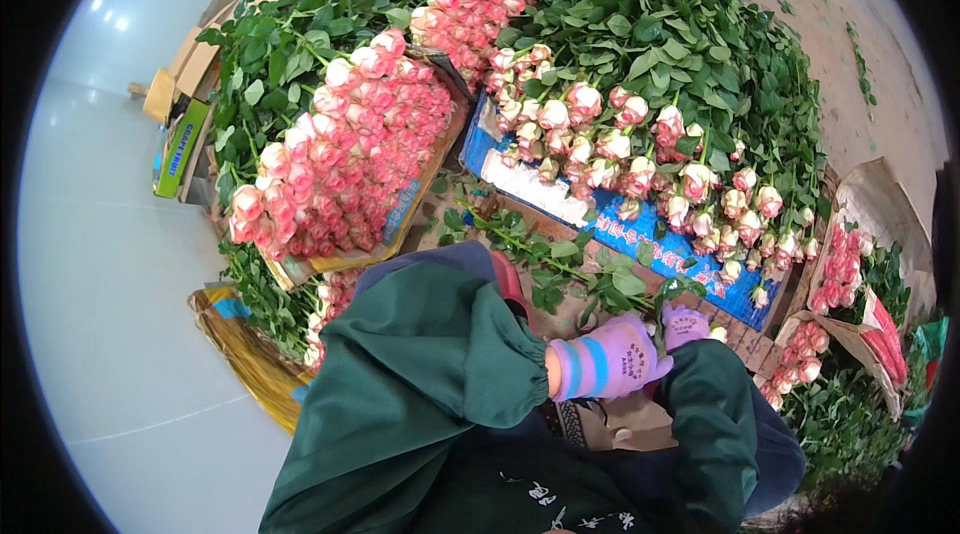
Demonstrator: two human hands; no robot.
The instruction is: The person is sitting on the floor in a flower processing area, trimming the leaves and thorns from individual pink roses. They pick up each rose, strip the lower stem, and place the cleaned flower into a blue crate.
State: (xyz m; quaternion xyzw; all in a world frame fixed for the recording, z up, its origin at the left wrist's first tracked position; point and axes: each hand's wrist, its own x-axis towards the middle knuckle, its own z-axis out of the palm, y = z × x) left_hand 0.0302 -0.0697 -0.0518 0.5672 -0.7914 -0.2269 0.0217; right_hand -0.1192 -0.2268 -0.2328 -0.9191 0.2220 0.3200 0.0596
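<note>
Yellow wrapping: At the far left we have a yellow wrapping (240, 344) lying open-edged beside leafy stems, probably as a sleeve that keeps foliage together.
Green carton: Our green carton (183, 146) stands by the pale wall, above and left of the pink blooms.
Pink roses: We see the pink roses (340, 154) packed head to head on a cardboard sheet (437, 169), foliage pointing away from us; the board likely shields the petals.
Loose greenery: Between the two heaps, loose greenery (625, 281) lies on the floor just beyond our hands.
Left hand: Our left hand (612, 359), in a lilac glove with blue bands, has bent fingers against a stem; whether they grip it, we cannot tell.
Leafy stem: The leafy stem (658, 319) stands between our two hands, its leaves towards the blue board, seemingly kept close to our lap for easy handling.
Right hand: Our right hand (685, 326), gloved in lilac too, is just beside the stem; the sleeve hides part of it, so we cannot tell its grip.
Paler roses: Beyond it, our paler roses (612, 146) droop over the blue board (745, 309), heads facing us, perhaps for easy reach.
Paper wrap: At the far right, a brown paper wrap (880, 204) stands around more pink blooms, presumably guarding them.
</note>
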